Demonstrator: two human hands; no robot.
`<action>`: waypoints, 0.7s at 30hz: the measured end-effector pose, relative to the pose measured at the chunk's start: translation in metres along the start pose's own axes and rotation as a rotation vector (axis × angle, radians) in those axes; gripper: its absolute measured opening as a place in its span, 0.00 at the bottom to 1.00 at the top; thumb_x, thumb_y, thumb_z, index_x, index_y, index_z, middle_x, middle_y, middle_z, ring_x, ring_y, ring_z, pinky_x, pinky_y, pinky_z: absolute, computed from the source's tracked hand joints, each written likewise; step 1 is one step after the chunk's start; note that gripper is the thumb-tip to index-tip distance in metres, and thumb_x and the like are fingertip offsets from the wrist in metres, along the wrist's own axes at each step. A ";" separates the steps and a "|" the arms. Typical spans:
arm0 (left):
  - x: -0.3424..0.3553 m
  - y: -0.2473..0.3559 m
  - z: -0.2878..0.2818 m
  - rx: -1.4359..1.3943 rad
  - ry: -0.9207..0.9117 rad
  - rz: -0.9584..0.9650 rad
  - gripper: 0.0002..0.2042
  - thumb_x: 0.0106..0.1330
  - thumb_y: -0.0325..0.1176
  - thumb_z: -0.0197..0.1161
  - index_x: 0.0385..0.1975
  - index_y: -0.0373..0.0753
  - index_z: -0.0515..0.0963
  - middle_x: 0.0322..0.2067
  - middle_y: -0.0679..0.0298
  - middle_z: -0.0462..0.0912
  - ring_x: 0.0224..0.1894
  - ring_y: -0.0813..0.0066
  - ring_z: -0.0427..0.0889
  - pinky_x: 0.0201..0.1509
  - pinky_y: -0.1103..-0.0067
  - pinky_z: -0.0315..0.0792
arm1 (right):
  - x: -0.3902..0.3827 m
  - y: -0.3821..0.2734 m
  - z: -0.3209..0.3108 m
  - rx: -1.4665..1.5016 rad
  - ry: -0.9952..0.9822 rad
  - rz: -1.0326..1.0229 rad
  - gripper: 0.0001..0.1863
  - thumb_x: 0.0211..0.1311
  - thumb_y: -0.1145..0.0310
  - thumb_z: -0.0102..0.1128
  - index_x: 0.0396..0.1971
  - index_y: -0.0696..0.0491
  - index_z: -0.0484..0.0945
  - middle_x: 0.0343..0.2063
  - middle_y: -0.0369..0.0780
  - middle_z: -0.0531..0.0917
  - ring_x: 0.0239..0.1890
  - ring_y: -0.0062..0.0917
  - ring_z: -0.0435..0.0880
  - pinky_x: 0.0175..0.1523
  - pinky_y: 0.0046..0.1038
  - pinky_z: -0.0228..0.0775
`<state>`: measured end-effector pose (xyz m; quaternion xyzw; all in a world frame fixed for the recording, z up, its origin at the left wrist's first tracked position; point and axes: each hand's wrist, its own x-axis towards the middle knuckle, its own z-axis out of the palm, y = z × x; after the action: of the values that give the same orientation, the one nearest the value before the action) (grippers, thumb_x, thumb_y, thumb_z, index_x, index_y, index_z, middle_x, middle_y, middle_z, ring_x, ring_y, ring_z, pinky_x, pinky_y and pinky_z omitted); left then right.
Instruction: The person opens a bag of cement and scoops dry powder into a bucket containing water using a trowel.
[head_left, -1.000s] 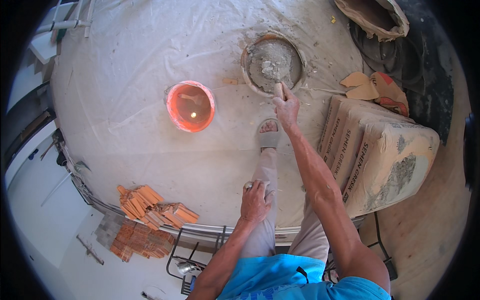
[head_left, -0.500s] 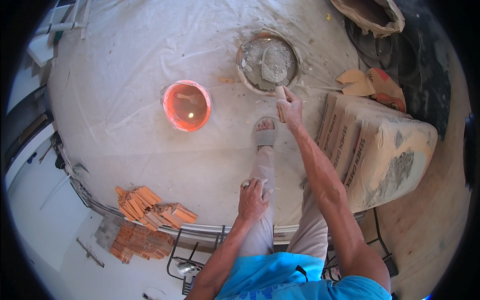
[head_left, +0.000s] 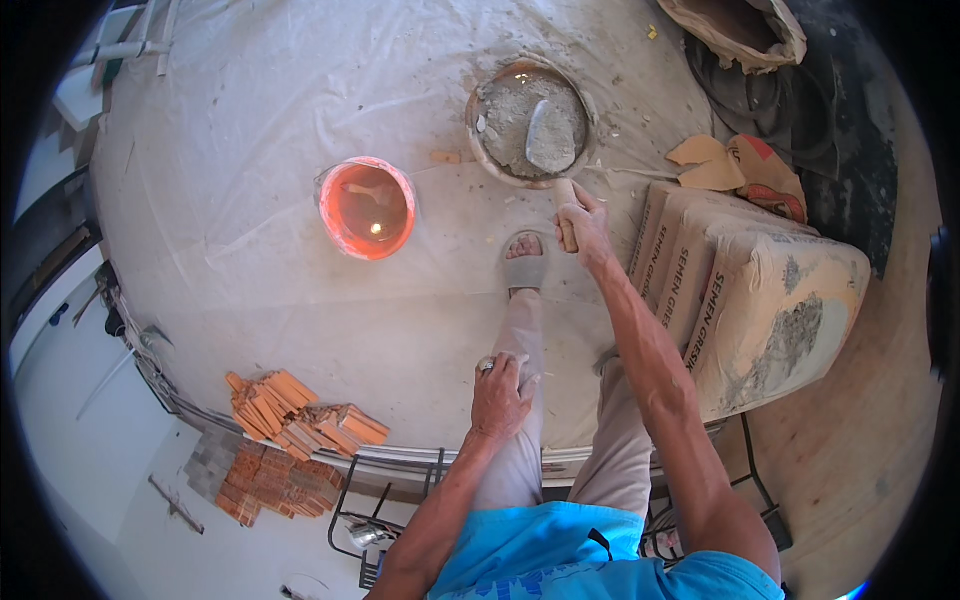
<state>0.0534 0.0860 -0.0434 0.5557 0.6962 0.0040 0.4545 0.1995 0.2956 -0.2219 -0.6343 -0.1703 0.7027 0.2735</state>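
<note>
My right hand [head_left: 588, 228] is wrapped round the pale handle of a trowel [head_left: 550, 138]. Its tilted blade lies in grey cement mix [head_left: 507, 122], inside a round basin [head_left: 480, 160] on the sheeted floor. Some of the mix clings to the blade. My left hand [head_left: 502, 393] rests on my left knee, holding nothing, with its fingers spread over the trouser leg and a ring on one finger. To the left of the basin stands an orange-red bucket [head_left: 338, 232] of murky liquid, with a tool partly under the surface.
Stacked paper cement sacks [head_left: 770, 310] stand close beside my right forearm. An opened sack [head_left: 780, 50] and torn paper [head_left: 768, 178] lie beyond them. Orange bricks or tiles [head_left: 300, 415] are piled at lower left. A pale plastic sheet [head_left: 250, 130] covers the floor, with wrinkles.
The trowel blade has turned from lying flat under a lump of mix to a tilt, its edge now showing. My right hand has drawn slightly toward me. The left hand stays on the knee.
</note>
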 end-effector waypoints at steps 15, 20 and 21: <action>0.002 0.003 0.005 0.007 0.013 -0.015 0.18 0.62 0.35 0.70 0.50 0.35 0.80 0.47 0.54 0.81 0.51 0.50 0.78 0.62 0.61 0.67 | -0.020 -0.023 -0.001 0.149 -0.140 0.261 0.32 0.64 0.73 0.49 0.71 0.49 0.70 0.22 0.40 0.78 0.17 0.23 0.76 0.17 0.28 0.69; 0.003 0.007 0.003 -0.011 0.011 -0.026 0.18 0.62 0.34 0.70 0.49 0.35 0.79 0.46 0.54 0.81 0.51 0.50 0.78 0.62 0.61 0.67 | -0.020 -0.039 -0.009 -0.437 -0.077 0.061 0.33 0.61 0.74 0.50 0.69 0.48 0.72 0.22 0.42 0.81 0.23 0.30 0.83 0.24 0.34 0.75; 0.004 0.008 0.003 -0.015 0.013 -0.030 0.17 0.62 0.34 0.70 0.49 0.35 0.79 0.46 0.54 0.80 0.51 0.50 0.78 0.62 0.61 0.67 | -0.016 -0.039 -0.018 -0.691 -0.038 -0.171 0.33 0.60 0.74 0.51 0.68 0.47 0.73 0.24 0.43 0.83 0.26 0.33 0.84 0.28 0.36 0.77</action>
<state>0.0619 0.0905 -0.0434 0.5415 0.7074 0.0060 0.4543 0.2247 0.3155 -0.1887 -0.6595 -0.4556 0.5900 0.0975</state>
